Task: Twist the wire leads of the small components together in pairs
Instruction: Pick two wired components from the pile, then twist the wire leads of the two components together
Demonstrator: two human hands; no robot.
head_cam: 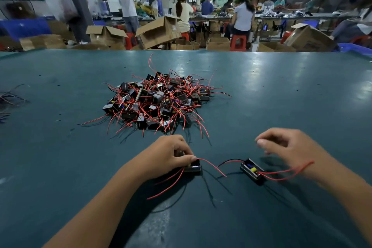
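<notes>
Two bare forearms reached forward over the dark green table, and the pile of components lay beyond both hands, towards the table's far edge. Nearer than that pile, the left hand rested on a small black component, its fingers curled down over the top and thumb pressed against the upper edge, so the part was gripped against the table. Red leads ran out from it to the right and back under the wrist.

Right of that piece, and apart from it, a second black component lay loose on the table with a yellow part showing on its top. A black lead curved from its left end towards the held piece without reaching it, and red leads trailed from its right end under the right wrist.

The right hand hovered above and just beyond this second component, fingers loosely bent, thumb and forefinger close together, holding nothing visible. A red thread bracelet circled that wrist.

Left of the pile, at the table's edge, lay a few loose dark wires.
</notes>
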